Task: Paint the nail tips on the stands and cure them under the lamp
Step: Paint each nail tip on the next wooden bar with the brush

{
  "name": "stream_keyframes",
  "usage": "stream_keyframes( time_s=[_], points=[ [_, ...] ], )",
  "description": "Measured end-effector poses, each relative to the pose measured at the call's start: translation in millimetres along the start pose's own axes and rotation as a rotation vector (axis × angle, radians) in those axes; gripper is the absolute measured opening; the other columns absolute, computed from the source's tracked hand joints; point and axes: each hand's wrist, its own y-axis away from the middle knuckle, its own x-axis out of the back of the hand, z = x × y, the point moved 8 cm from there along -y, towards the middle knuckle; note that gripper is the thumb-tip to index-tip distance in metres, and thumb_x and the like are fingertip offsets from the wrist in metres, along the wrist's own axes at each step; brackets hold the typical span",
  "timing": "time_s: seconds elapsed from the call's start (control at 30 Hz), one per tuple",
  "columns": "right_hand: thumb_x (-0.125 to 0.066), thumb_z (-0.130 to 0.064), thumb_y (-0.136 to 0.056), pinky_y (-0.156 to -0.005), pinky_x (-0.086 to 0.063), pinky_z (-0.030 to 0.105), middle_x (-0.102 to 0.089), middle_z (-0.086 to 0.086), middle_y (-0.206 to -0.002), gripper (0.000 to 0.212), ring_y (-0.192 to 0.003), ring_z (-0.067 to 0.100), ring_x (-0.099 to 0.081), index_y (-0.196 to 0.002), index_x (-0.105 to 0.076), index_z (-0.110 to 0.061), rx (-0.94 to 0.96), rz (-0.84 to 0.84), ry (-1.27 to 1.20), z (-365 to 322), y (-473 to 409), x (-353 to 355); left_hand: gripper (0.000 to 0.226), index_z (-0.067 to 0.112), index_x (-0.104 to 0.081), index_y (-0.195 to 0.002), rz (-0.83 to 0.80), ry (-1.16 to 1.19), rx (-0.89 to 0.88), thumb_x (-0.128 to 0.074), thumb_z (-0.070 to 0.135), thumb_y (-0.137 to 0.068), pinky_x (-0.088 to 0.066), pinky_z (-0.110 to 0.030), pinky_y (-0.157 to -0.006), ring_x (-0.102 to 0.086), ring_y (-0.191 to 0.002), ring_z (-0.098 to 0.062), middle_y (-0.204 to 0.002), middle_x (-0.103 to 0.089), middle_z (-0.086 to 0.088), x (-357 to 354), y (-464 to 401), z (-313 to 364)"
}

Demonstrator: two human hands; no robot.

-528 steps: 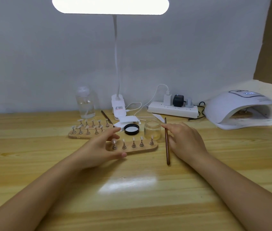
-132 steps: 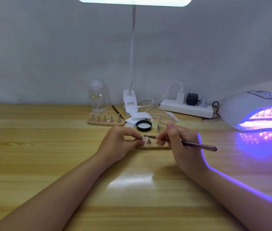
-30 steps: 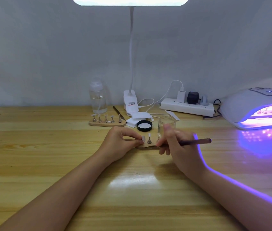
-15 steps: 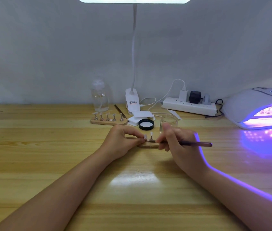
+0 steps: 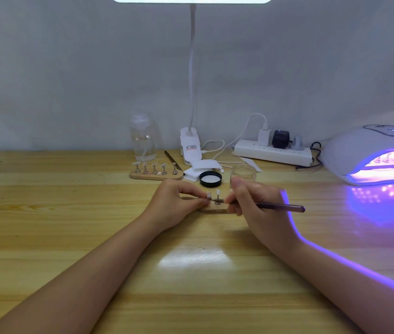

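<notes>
Brush applied to a nail tip on the near stand.

The left hand (image 5: 174, 204) pinches a nail tip (image 5: 208, 195) between thumb and forefinger at the left end of the near stand (image 5: 215, 209). The right hand (image 5: 257, 206) grips the brush (image 5: 278, 207), fingers curled round its front part; the brush end meets the pinched tip, the handle pointing right. Behind the near stand: a black lid (image 5: 210, 179), a glass jar (image 5: 243, 173), and a second stand (image 5: 156, 174) with five tips. Far right of the near stand, the curing lamp (image 5: 369, 150) glows violet with another stand (image 5: 384, 165) inside.
</notes>
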Motion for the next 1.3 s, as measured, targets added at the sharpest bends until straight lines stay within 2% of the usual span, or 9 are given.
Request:
stream_keyframes(
  time_s=[0.17, 0.33, 0.47, 0.6, 0.73, 0.9, 1.07, 1.2, 1.3],
  points=[
    [-0.045, -0.040, -0.088, -0.055, -0.051, 0.021, -0.067, -0.010, -0.067, 0.029, -0.057, 0.002, -0.063, -0.066, -0.063, -0.033, 0.030, 0.007, 0.051, -5.0, -1.3, 0.7, 0.009, 0.014, -0.073, -0.079, 0.002, -0.011, 0.007, -0.074, 0.006, -0.073, -0.043, -0.008, -0.075, -0.060, -0.075, 0.002, -0.074, -0.067, 0.009, 0.0, -0.8, -0.2],
    [-0.045, -0.044, -0.085, -0.049, -0.046, 0.016, -0.064, -0.001, -0.057, 0.038, -0.046, 0.004, -0.057, -0.058, -0.064, -0.025, -0.037, 0.010, -0.009, 1.2, 0.5, 0.9, 0.009, 0.013, -0.074, -0.081, -0.008, -0.014, 0.013, -0.073, 0.008, -0.074, -0.043, -0.008, -0.076, -0.061, -0.077, 0.002, -0.075, -0.067, 0.010, -0.2, 0.0, -0.8],
    [-0.044, -0.041, -0.086, -0.056, -0.052, 0.022, -0.067, -0.009, -0.069, 0.030, -0.057, 0.003, -0.063, -0.066, -0.064, -0.032, 0.002, 0.003, 0.041, -2.2, -2.0, 0.3, 0.008, 0.013, -0.073, -0.080, -0.001, -0.016, 0.019, -0.074, 0.008, -0.073, -0.043, -0.008, -0.075, -0.060, -0.076, 0.002, -0.074, -0.067, 0.009, 0.4, -0.5, -1.4],
    [-0.044, -0.044, -0.085, -0.049, -0.044, 0.012, -0.064, -0.002, -0.055, 0.039, -0.045, 0.003, -0.057, -0.057, -0.064, -0.025, -0.048, 0.016, -0.041, 2.8, 0.5, 0.6, 0.008, 0.012, -0.074, -0.081, -0.001, -0.020, 0.020, -0.074, 0.008, -0.073, -0.044, -0.010, -0.078, -0.061, -0.079, -0.001, -0.077, -0.068, 0.007, 0.2, -0.5, -1.9],
    [-0.042, -0.041, -0.087, -0.055, -0.050, 0.018, -0.066, -0.011, -0.067, 0.031, -0.057, 0.000, -0.061, -0.066, -0.063, -0.031, 0.008, -0.004, 0.036, -2.3, -1.4, -0.1, 0.009, 0.012, -0.074, -0.082, -0.004, -0.021, 0.019, -0.074, 0.008, -0.073, -0.043, -0.009, -0.077, -0.060, -0.078, 0.001, -0.077, -0.067, 0.008, 0.1, -0.6, -2.0],
    [-0.043, -0.045, -0.085, -0.054, -0.050, 0.020, -0.065, -0.004, -0.060, 0.036, -0.053, 0.004, -0.062, -0.063, -0.065, -0.027, -0.042, 0.003, -0.009, 1.7, -0.4, -0.3, 0.009, 0.013, -0.074, -0.081, -0.001, -0.012, 0.011, -0.074, 0.007, -0.073, -0.043, -0.008, -0.076, -0.060, -0.077, 0.002, -0.076, -0.067, 0.008, 0.2, 0.0, -1.2],
    [-0.043, -0.042, -0.087, -0.056, -0.052, 0.026, -0.066, -0.011, -0.061, 0.033, -0.059, 0.003, -0.064, -0.068, -0.066, -0.028, 0.004, -0.019, 0.043, -2.3, -1.2, -1.4, 0.009, 0.014, -0.073, -0.080, -0.005, -0.010, 0.010, -0.074, 0.007, -0.074, -0.043, -0.010, -0.076, -0.060, -0.077, 0.001, -0.077, -0.068, 0.005, -0.4, -0.1, -0.9],
    [-0.043, -0.047, -0.084, -0.051, -0.045, 0.015, -0.062, -0.006, -0.053, 0.041, -0.048, 0.004, -0.058, -0.059, -0.065, -0.024, -0.057, 0.007, -0.027, 3.5, 1.6, 1.2, 0.008, 0.011, -0.074, -0.080, -0.005, -0.002, 0.020, -0.073, 0.007, -0.073, -0.043, -0.009, -0.077, -0.060, -0.076, 0.002, -0.076, -0.067, 0.007, -0.4, -0.2, -1.3],
    [-0.041, -0.043, -0.087, -0.055, -0.049, 0.020, -0.065, -0.013, -0.060, 0.033, -0.056, 0.001, -0.060, -0.066, -0.064, -0.030, -0.013, -0.005, 0.029, -0.8, -0.4, 1.1, 0.008, 0.012, -0.073, -0.080, -0.004, -0.015, 0.021, -0.073, 0.007, -0.073, -0.042, -0.010, -0.077, -0.060, -0.077, 0.001, -0.076, -0.067, 0.007, -0.4, -0.8, -1.5]
  ],
)
